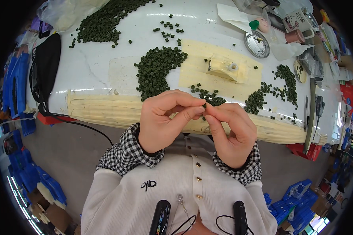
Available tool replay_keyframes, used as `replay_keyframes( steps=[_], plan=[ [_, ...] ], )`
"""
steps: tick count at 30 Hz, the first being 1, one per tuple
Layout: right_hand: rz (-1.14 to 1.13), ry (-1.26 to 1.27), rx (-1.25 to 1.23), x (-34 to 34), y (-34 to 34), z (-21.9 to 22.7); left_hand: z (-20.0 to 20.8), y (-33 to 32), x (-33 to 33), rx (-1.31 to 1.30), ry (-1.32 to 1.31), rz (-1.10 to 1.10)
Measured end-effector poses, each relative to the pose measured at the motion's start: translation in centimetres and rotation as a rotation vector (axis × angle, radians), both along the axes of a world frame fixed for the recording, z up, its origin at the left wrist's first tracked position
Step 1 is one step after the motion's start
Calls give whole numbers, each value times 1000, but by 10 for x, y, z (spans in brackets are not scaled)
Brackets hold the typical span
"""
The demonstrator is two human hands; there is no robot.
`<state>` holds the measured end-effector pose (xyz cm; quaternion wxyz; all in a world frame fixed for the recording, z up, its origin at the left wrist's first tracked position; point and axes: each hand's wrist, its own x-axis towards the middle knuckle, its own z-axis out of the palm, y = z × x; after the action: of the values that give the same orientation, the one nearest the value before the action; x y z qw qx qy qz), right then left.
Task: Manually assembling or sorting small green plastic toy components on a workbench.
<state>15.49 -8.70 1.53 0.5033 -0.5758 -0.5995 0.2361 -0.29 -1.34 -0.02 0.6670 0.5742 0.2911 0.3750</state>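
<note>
Pinching a mostly hidden green piece (204, 106), left hand (159, 120) meets right hand (237, 131)

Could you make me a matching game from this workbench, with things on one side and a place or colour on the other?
Things:
1. Mug
2. Block
3. Left hand
4. Round dish

Places and colours:
A. close beside the right hand
B. silver
C. on the yellow patch
D. white

Pairs: 1-D, 2-C, 3-A, 4-B
</note>
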Motion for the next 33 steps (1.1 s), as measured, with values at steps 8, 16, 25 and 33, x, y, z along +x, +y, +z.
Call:
replay_keyframes(
  steps=[8,16,25,33],
  plan=[
    [44,7,37,2,1,-2,0,4,0,-236,-122,-27],
    [53,45,12,-1,0,-2,-2,5,0,-172,-139,-10],
    [89,72,45,0,2,-9,-6,4,0,-162,-219,16],
    [60,94,80,-1,2,-13,1,-1,5,-67,-148,78]
  ],
)
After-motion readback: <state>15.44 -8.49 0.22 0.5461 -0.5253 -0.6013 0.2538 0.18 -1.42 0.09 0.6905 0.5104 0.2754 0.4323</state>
